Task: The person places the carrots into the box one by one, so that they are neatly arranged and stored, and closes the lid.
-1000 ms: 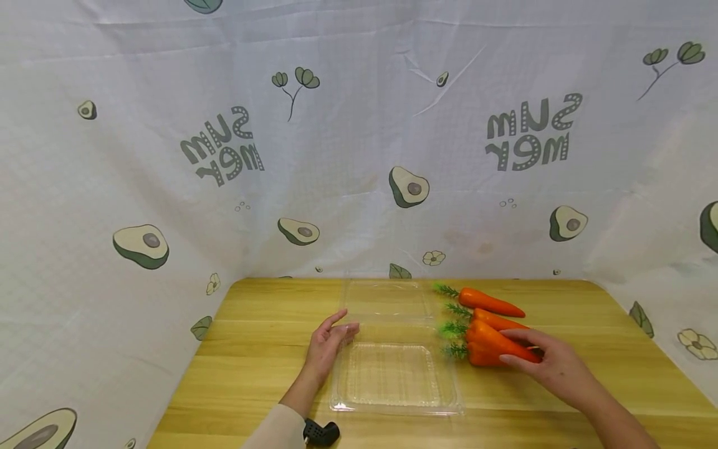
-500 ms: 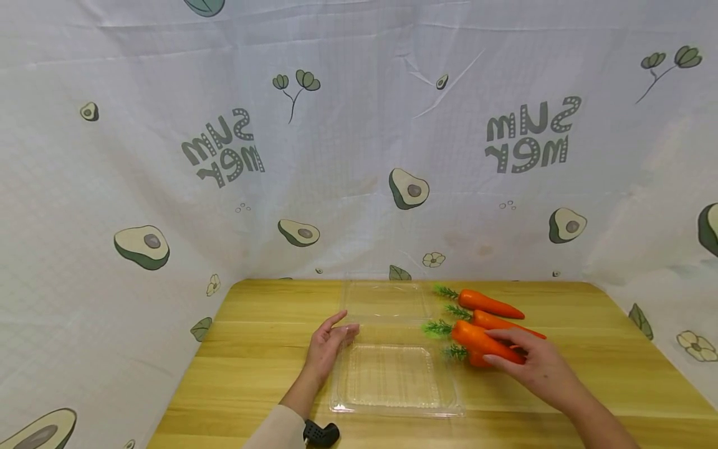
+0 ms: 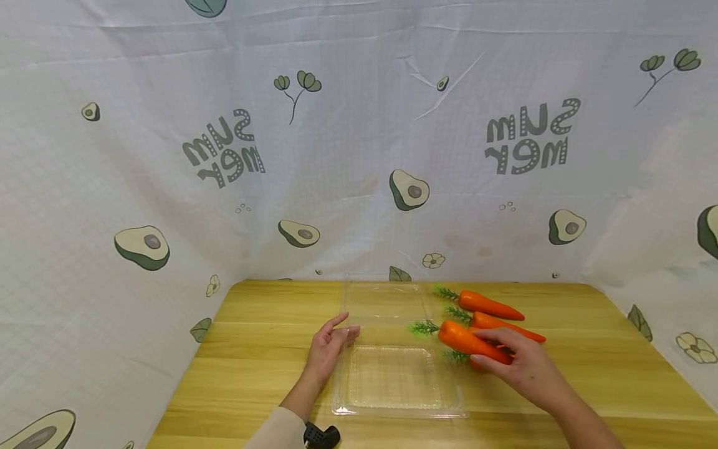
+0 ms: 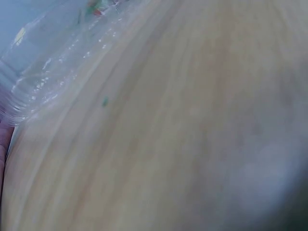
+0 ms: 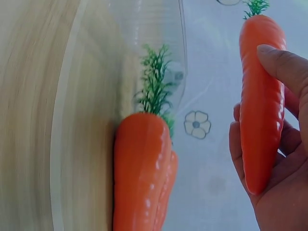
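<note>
My right hand point(image 3: 524, 368) pinches an orange carrot point(image 3: 457, 337) with a green leafy top, thumb on one side and fingers on the other. The right wrist view shows this carrot lifted off the table, tip toward the palm. Its leaves point at a clear plastic clamshell box point(image 3: 398, 412), which lies unfolded with its lid point(image 3: 387, 300) toward the back. Nothing lies in the box. Beside the box's left edge, at the hinge, my left hand point(image 3: 325, 352) rests with relaxed fingers, fingertips overlapping the clear plastic. Another carrot point(image 5: 139, 163) lies below the held one, partly hidden in the head view.
Two more carrots, a far one point(image 3: 490, 305) and a nearer one point(image 3: 505, 324), lie right of the box with leaves toward it. A small black device point(image 3: 322, 436) sits by the left sleeve. A printed white cloth point(image 3: 348, 156) hangs behind the wooden table point(image 3: 252, 349).
My right hand has carried the carrot leftward, off the carrot beneath it and toward the box. The left hand and the box have stayed in place.
</note>
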Available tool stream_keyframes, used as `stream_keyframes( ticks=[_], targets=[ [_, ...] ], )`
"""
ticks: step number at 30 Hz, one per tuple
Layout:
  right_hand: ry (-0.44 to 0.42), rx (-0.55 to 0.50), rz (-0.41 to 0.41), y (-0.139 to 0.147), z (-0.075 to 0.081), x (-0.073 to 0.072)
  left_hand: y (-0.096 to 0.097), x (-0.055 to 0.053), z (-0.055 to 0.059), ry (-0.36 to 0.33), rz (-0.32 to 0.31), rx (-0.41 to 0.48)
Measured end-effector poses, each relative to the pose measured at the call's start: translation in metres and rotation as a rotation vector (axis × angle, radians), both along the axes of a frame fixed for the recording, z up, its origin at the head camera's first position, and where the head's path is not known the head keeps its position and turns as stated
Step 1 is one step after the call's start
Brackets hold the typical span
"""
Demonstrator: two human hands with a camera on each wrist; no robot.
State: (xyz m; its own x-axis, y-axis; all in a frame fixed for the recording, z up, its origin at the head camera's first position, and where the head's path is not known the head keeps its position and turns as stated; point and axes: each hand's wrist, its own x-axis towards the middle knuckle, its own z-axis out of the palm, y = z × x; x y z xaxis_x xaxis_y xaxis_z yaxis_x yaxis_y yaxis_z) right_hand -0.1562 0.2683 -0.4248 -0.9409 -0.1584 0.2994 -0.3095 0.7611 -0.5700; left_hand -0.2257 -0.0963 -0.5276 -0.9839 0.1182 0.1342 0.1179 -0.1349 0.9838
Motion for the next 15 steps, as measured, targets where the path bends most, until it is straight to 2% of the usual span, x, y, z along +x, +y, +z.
stream_keyframes(
  ticks=[7,15],
  targets=[
    [-0.026,-0.064,-0.004,-0.012,0.001,-0.001,0.0,0.0,0.0,-0.001,0.0,-0.003],
    [-0.041,-0.138,0.049,-0.022,-0.002,-0.001,0.0,-0.001,0.0,-0.021,0.0,0.016]
  ],
)
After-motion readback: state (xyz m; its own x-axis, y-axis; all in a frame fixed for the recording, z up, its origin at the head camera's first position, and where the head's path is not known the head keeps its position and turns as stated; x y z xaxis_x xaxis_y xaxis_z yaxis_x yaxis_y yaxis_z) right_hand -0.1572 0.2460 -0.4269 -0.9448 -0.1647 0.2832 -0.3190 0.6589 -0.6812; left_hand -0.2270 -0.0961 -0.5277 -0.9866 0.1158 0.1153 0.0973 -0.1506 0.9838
